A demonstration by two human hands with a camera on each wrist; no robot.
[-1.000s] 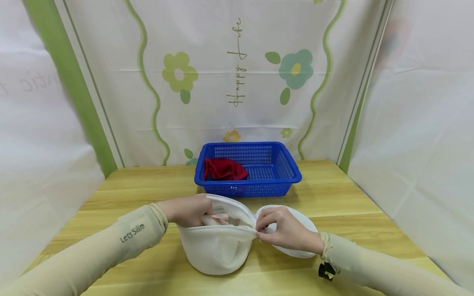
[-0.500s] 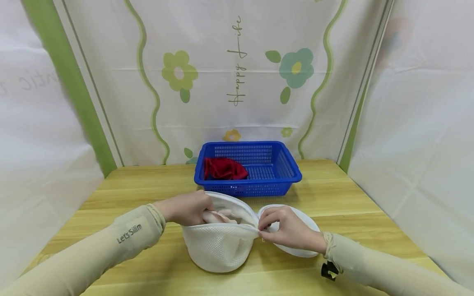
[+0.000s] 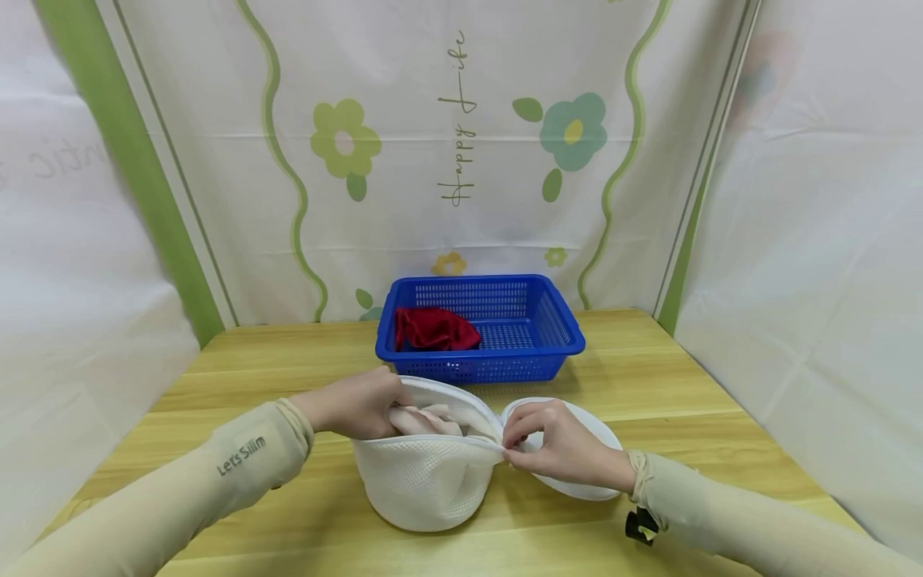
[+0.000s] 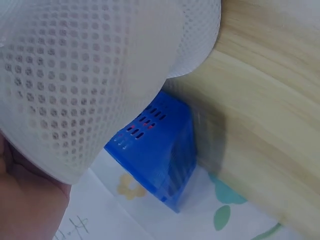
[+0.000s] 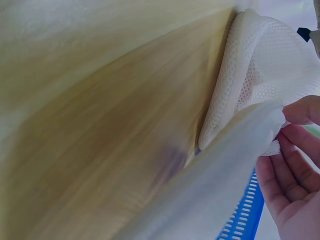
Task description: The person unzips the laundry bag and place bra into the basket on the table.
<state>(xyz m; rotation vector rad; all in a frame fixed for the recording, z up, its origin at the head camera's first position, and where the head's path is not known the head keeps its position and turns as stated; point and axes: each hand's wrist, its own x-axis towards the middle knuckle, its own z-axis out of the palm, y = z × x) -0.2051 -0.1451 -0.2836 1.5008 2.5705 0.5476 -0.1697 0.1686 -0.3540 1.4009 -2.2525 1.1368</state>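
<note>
A white mesh laundry bag [image 3: 425, 489] stands on the table with its top unzipped. Its round white lid [image 3: 594, 437] lies folded out to the right. My left hand [image 3: 360, 403] reaches over the bag's left rim and grips a pale pink cloth [image 3: 425, 421] lying in the opening; its fingertips are hidden inside. In the left wrist view, part of this hand [image 4: 32, 202] shows beside the mesh wall. My right hand [image 3: 558, 449] pinches the bag's edge where lid and body meet. The right wrist view shows thumb and fingers [image 5: 302, 110] closed on that white edge.
Behind the bag stands a blue perforated basket [image 3: 479, 369] with a crumpled dark red satiny cloth [image 3: 437, 330] at its left side. The wooden table [image 3: 288, 505] is bounded by a printed curtain [image 3: 404, 224] at the back and white sheets on both sides.
The bag has shifted slightly right with my right hand on its edge. My left hand has drawn a little to the left, and more of the pink cloth shows in the opening.
</note>
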